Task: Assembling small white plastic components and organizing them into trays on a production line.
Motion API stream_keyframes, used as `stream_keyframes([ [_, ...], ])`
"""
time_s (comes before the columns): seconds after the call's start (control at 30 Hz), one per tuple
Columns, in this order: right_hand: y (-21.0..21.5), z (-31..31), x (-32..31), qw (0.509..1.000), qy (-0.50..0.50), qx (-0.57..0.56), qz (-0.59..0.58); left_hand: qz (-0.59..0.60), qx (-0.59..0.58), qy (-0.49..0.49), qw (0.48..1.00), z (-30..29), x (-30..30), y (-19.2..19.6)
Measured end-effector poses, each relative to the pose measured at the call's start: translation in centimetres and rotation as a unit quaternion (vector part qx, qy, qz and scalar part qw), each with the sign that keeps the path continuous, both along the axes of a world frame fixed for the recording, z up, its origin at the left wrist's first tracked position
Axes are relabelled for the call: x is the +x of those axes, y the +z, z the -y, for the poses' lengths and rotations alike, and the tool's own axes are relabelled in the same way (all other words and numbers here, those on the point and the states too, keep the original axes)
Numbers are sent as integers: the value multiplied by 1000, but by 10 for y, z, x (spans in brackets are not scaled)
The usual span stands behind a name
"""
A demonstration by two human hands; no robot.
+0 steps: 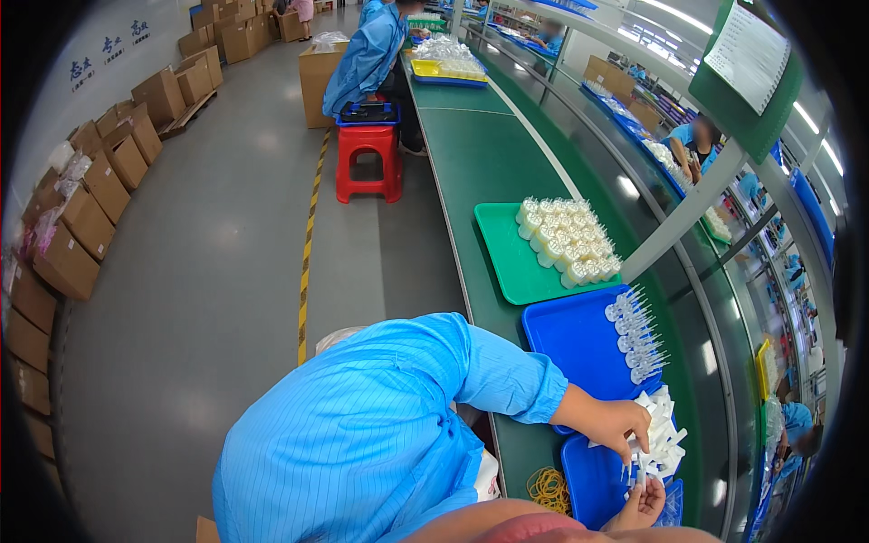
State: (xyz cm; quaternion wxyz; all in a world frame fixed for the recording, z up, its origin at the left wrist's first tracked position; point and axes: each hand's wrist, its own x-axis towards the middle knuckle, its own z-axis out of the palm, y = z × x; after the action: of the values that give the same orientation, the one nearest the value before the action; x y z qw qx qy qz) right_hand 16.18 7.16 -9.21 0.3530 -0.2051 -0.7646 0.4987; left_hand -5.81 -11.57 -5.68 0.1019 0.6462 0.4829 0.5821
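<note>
The green bench (462, 149) bears white pieces (668, 439); cartons (107, 187), perhaps open, line the wall (50, 118).

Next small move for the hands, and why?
Probably steady the right hand before the left hand shifts: their fingertips nearly meet around a small whitish piece, beside heaped flat white strips, and exact contact is too small to tell.

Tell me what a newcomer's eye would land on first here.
Probably the bright blue jacket filling the lower middle, its sleeve leading to the left hand, close to the right hand beside a heap of white pieces at lower right. Next, likely the red plastic stool left of the long green bench, and the green tray of pale plastic parts right of centre.
</note>
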Motion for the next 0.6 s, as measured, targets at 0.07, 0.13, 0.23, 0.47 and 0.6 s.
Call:
stream_keyframes([
  [0.07, -6, -5, 1, 1000, 1, -1, -11, 0, 2, 3, 1000, 0, -1, 0],
  [0.13, -4, -4, 0, 1000, 4, -3, -22, 1, 4, 8, 1000, 0, -2, 0],
  [0.23, 4, 3, -1, 998, -43, -9, -49, 8, -7, 14, 1000, 3, -3, 2],
  [0.47, -2, 7, 0, 1000, 2, 16, 0, 11, -8, 17, 1000, 3, -1, 4],
  [0.6, 1, 10, -1, 998, -16, -35, -47, 28, -5, 23, 999, 2, -2, 3],
])
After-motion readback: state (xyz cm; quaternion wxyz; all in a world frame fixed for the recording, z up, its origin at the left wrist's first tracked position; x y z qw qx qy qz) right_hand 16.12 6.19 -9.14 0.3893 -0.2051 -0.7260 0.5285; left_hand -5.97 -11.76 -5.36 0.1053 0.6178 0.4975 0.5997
